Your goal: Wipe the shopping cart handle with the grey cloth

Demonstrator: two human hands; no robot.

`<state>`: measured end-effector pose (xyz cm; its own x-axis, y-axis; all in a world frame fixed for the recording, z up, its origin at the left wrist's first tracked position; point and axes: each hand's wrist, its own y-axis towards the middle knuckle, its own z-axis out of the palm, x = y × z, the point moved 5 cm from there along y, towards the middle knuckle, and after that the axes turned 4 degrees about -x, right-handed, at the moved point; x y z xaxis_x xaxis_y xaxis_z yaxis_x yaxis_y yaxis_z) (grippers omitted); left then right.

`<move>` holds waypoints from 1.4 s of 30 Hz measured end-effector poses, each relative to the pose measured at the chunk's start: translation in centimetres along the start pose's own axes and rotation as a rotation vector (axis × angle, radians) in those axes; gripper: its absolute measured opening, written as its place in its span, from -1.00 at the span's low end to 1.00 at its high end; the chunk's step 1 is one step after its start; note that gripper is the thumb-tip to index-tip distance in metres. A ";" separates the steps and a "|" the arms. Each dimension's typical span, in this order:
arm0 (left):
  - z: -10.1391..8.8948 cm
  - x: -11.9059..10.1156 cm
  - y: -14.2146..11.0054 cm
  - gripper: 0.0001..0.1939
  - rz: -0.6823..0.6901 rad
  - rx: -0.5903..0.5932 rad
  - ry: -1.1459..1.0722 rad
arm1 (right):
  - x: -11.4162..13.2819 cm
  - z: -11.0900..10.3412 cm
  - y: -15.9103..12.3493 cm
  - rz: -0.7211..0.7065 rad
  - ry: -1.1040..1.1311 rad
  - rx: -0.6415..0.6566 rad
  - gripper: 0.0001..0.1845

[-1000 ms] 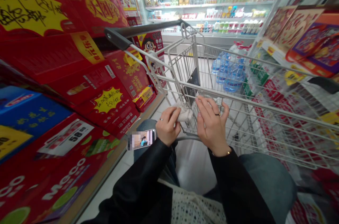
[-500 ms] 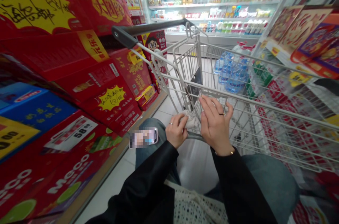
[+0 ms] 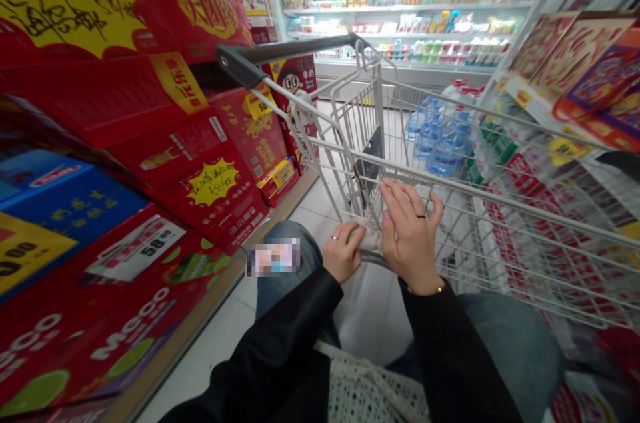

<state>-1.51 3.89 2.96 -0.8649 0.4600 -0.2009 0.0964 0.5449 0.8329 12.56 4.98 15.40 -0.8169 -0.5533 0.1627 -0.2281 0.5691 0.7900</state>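
My left hand (image 3: 343,253) is closed on a small white cloth (image 3: 369,239) and presses it against the lower wire frame of a shopping cart (image 3: 450,189). My right hand (image 3: 407,236) lies with its fingers stretched flat on the same wires, just right of the cloth, a ring on one finger. Both sleeves are black. The cart's dark handle (image 3: 280,56) stands up at the left. Inside the cart I see a pack of water bottles (image 3: 440,139). A phone (image 3: 274,257) rests on my left knee.
Stacks of red gift boxes (image 3: 165,136) with yellow price tags line the left side of the aisle. More boxed goods (image 3: 575,76) fill the right. A chilled shelf wall (image 3: 410,16) stands at the far end. Pale floor tiles (image 3: 210,349) run between.
Both hands have shifted slightly right and lower along the cart frame. More of the cloth has slipped under my hands. The view has drifted with them.
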 end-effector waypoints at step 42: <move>1.2 0.3 -0.7 -0.45 -0.071 0.058 -0.004 | -0.1 0.1 -0.1 -0.007 0.027 -0.031 -0.39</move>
<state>-1.24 4.44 1.68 -0.8687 0.4214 -0.2602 0.0635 0.6159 0.7852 12.61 5.00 15.24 -0.8004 -0.5740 0.1728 -0.2172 0.5465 0.8088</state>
